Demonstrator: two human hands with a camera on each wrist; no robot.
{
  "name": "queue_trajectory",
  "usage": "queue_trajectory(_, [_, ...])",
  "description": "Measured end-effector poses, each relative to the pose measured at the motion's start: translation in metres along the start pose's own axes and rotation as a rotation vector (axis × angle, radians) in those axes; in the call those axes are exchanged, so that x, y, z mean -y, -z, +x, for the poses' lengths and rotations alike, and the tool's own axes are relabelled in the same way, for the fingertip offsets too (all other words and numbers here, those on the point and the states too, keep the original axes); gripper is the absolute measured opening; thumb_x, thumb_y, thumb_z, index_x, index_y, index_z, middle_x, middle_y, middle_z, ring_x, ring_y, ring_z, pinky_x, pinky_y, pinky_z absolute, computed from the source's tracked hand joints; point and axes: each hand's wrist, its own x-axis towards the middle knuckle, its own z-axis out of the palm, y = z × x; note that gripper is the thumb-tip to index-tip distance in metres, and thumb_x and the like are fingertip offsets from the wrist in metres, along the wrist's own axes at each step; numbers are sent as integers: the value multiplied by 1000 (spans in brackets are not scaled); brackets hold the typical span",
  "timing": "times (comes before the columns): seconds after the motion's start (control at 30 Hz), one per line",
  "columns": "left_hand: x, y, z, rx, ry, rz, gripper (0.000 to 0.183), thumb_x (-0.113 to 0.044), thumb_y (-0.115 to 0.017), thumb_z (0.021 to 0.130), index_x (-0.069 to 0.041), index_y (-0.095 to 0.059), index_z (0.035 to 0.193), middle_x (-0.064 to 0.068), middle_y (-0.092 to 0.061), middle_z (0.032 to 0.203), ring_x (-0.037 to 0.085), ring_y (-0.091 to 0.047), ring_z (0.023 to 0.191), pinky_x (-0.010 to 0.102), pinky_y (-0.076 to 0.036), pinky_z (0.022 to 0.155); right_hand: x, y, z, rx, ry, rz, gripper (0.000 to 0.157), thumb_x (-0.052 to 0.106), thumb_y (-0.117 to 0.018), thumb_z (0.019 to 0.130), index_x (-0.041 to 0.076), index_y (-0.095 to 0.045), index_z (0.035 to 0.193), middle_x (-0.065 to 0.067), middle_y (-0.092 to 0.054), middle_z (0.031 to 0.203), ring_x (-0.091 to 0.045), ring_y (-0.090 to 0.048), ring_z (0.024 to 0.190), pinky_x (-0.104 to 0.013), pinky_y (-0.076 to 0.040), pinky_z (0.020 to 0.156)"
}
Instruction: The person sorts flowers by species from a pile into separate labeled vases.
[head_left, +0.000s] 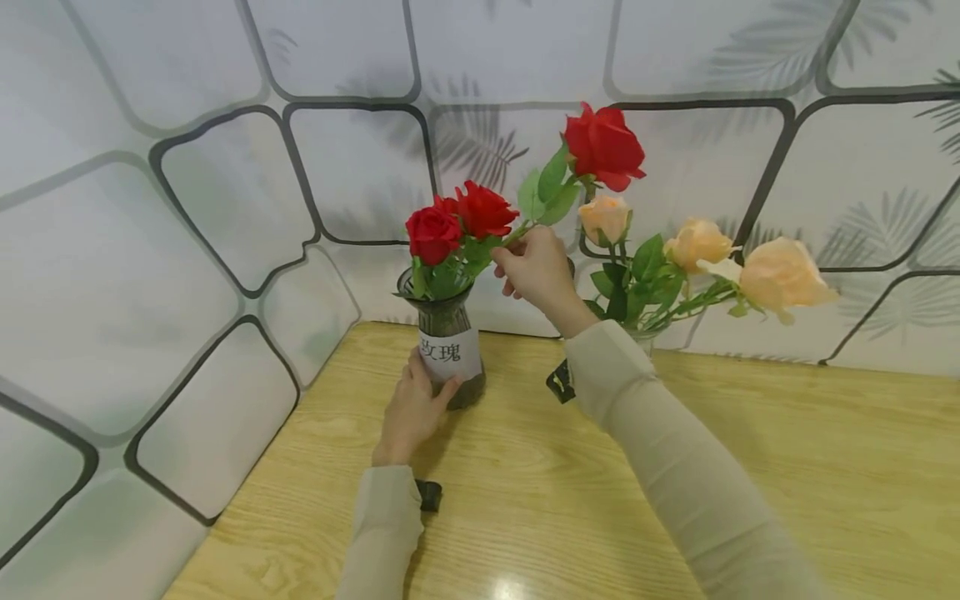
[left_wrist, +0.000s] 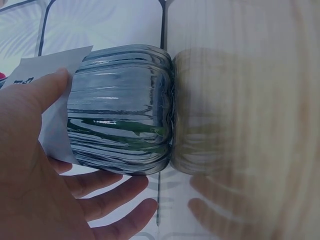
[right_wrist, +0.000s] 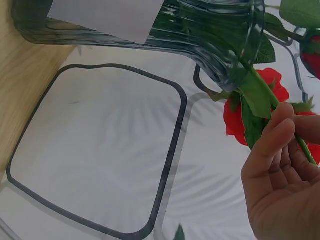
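Observation:
A dark ribbed glass vase (head_left: 468,393) with a white paper label (head_left: 450,354) stands upright on the table. My left hand (head_left: 411,412) grips its lower body from the front, thumb on the label in the left wrist view. Two red roses, one in front (head_left: 435,235) and one behind (head_left: 486,210), bloom above the vase's mouth. My right hand (head_left: 538,271) pinches the green stem (right_wrist: 272,95) of a taller red rose (head_left: 603,146), whose bloom leans up to the right. In the right wrist view, that stem runs from my fingertips into the vase's mouth.
To the right, peach roses, one large (head_left: 780,275) and one smaller (head_left: 697,243), spread from a clear glass vase (head_left: 643,340) partly behind my right sleeve (head_left: 611,367). A patterned wall covering (head_left: 352,167) rises at the back and left edges of the wooden table (head_left: 510,467).

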Motion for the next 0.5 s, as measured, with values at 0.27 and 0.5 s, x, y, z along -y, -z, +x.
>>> queue_trajectory(0.27, [3, 0, 0, -10, 1, 9, 85, -47, -52, 89, 2, -9, 143, 27, -32, 136, 37, -38, 122, 49, -36, 96, -3, -21, -1, 13, 32, -101, 25, 17, -59, 88, 4, -65, 67, -4, -60, 56, -17, -55, 41, -26, -42, 40])
queue_trajectory(0.5, [2, -2, 1, -1, 21, 8, 85, -49, -51, 89, 0, -8, 144, 26, -31, 137, 37, -37, 123, 50, -36, 95, -5, -38, -3, -21, 75, -184, 24, 16, -64, 83, 6, -61, 61, 0, -51, 51, -12, -43, 49, -25, -35, 47])
